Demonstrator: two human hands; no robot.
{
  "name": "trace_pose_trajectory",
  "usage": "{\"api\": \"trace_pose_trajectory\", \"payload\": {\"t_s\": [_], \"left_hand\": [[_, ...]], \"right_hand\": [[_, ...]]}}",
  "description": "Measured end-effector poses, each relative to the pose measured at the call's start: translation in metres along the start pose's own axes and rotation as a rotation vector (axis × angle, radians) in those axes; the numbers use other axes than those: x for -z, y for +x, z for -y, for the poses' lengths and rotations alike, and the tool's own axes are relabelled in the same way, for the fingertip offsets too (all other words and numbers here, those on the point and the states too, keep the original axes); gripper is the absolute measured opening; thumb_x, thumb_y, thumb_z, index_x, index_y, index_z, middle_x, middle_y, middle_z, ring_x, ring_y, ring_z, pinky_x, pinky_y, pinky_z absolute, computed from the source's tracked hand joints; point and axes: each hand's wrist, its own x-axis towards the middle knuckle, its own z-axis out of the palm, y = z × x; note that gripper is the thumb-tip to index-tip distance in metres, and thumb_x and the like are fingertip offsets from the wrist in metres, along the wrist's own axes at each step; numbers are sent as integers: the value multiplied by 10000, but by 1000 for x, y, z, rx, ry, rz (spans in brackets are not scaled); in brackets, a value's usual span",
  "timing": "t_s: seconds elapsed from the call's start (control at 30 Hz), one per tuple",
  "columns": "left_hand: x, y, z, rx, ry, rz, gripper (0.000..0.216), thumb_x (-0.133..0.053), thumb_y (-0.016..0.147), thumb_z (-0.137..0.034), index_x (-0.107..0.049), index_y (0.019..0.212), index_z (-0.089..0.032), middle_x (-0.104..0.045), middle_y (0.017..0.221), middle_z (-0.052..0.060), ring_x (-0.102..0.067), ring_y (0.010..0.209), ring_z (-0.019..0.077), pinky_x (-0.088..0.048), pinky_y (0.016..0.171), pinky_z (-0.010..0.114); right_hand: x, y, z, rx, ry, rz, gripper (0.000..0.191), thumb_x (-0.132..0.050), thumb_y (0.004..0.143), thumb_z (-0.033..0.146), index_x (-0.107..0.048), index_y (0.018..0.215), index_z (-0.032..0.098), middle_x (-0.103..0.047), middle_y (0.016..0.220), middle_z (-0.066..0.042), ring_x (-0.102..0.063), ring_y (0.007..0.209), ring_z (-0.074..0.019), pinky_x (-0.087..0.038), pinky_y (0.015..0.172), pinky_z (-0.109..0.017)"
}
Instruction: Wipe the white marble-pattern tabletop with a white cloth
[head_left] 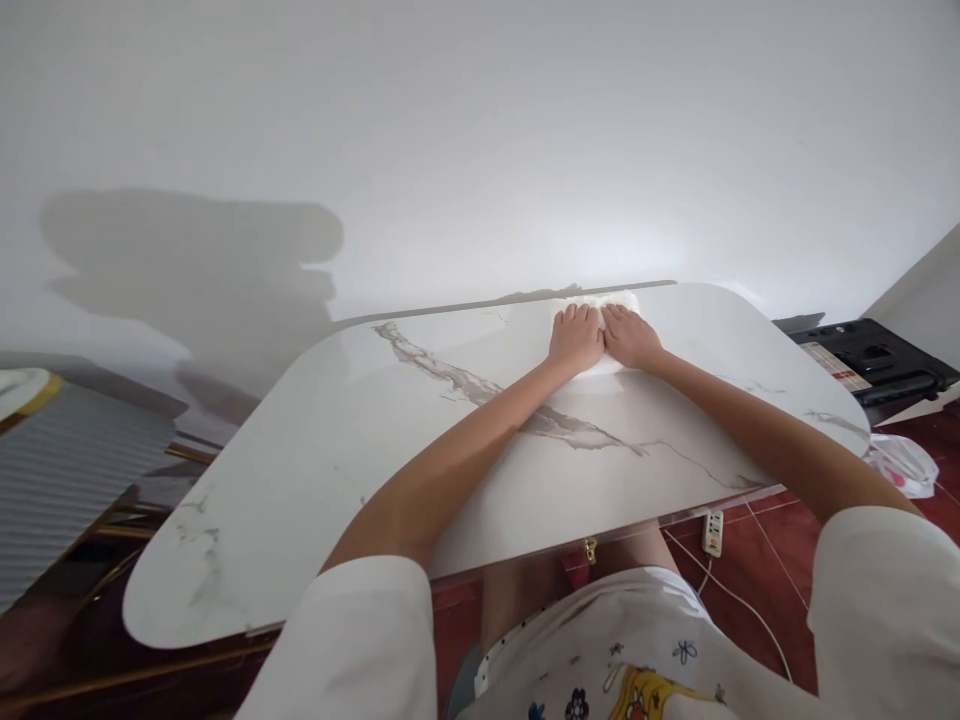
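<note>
Both of my hands rest side by side on a white cloth (pixel 619 301) near the far edge of a white marble-patterned table (pixel 292 480). My left hand (pixel 577 338) presses the cloth down with its fingers bent over it. Beside it, touching at the thumbs, my right hand (pixel 628 335) bears on the same cloth, fingers bent too. The cloth shows beyond the fingertips and a little below the palms; the rest of it is hidden under the hands.
A white wall (pixel 480 150) stands right behind the table. At the right are a black case (pixel 892 355) and a plastic bag (pixel 904 465). A power strip (pixel 713 534) with its cord lies on the red floor. A ribbed grey cabinet (pixel 82 470) stands at the left.
</note>
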Motion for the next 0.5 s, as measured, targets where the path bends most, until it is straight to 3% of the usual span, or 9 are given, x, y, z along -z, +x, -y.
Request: {"api": "trace_pose_trajectory", "payload": {"t_s": [0.23,0.5], "left_hand": [[13,-48,-12,-55,11,11,344,-367,931,-163,-541,1226,-136,-575,1289,162,-459,1258,309,-361,1025,454],[37,-137,-36,-51,64,40,471,-372,921,-201,-493,1358,-72,-502,1445,180,-416,1352,344,-337,1096,484]], "right_hand": [[12,-51,27,31,-32,-33,539,-284,968,232,-448,1431,12,-466,1499,-201,-405,1404,-317,-347,1132,-470],[26,-141,76,87,-51,-85,537,-306,958,223,-472,1424,16,-485,1484,-202,-415,1403,-322,-362,1133,-484]]}}
